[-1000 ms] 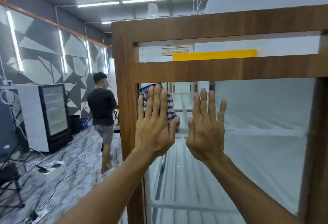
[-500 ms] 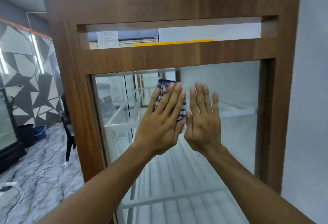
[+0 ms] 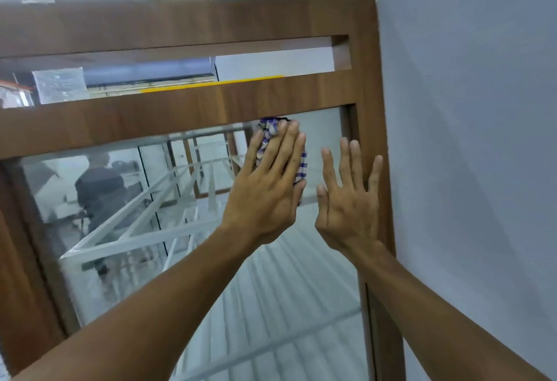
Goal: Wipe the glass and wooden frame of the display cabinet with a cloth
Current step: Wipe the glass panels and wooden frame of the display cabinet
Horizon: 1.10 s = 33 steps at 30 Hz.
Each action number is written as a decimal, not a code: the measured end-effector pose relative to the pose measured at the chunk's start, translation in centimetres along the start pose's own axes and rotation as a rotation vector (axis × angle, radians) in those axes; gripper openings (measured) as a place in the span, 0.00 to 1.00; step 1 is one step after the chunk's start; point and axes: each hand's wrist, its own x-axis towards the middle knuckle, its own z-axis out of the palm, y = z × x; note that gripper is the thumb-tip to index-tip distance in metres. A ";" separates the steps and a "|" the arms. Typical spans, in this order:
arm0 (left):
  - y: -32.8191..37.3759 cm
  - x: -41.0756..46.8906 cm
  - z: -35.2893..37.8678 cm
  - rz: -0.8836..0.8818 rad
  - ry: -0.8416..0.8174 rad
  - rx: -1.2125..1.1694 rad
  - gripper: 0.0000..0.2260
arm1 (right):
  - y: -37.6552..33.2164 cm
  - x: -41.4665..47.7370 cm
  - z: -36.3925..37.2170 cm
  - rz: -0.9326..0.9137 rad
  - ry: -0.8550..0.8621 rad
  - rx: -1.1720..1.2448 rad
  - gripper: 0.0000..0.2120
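frame (image 3: 271, 100): crossbar runs left-right, just above hands | glass (image 3: 271, 305): mostly down-left of hands | left hand (image 3: 265, 193): nearer, fingers straight, pressing cloth (image 3: 268, 130) flat on glass top-right corner, cloth touching crossbar | right hand (image 3: 346, 202): spread, empty, by frame's right post | writing: none legible

No txt, nos., brand marks or signs legible anywhere. Yellow strip (image 3: 211, 85) seen through the upper slot of the wooden frame (image 3: 150, 116): plain colour, no lettering readable. Clear plastic sheet (image 3: 58, 85) at upper left is too blurred to tell if it's printed (just glare and creases). Cloth (image 3: 267, 130) shows only a blue-and-white check, no tag or logo in sight.
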 end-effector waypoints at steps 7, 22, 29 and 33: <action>3.8 3.7 1.5 0.045 0.005 0.020 0.30 | 2.6 -1.8 0.9 -0.035 0.164 0.316 0.29; 2.6 0.4 0.7 -0.003 0.008 0.034 0.32 | 1.0 -2.1 0.5 0.057 0.135 0.300 0.29; -4.6 -4.7 -2.4 -0.147 0.012 0.108 0.33 | -9.3 -0.5 0.7 -0.110 0.099 0.521 0.29; -9.0 -8.8 -4.2 -0.213 0.028 0.134 0.32 | -15.4 0.6 0.6 -0.245 0.093 0.518 0.30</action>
